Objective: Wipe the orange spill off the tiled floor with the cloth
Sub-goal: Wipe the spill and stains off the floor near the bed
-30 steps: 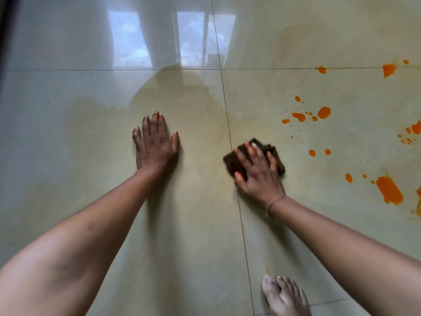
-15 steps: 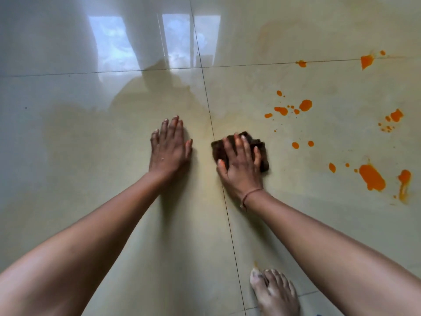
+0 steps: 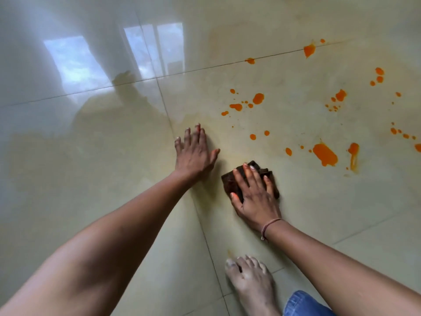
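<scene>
A folded dark brown cloth [image 3: 230,181] lies on the glossy tiled floor [image 3: 91,179], and my right hand [image 3: 254,196] presses flat on it with straight fingers. My left hand [image 3: 193,153] rests flat on the floor just left of and beyond the cloth, fingers spread. Orange spill drops are scattered to the right and beyond: a large blob [image 3: 324,154], a streak [image 3: 353,153], a cluster [image 3: 258,98] and more spots [image 3: 340,95] further right. A pale yellowish smear surrounds the hands.
My bare foot [image 3: 248,281] stands on the tiles at the bottom, with a blue denim hem [image 3: 303,303] beside it. Window light reflects off the tiles at the upper left. Grout lines cross beneath the hands.
My right hand has slid the cloth toward me and to the right, away from the grout line. The left hand has shifted right. The view has swung, showing more spots on the right.
</scene>
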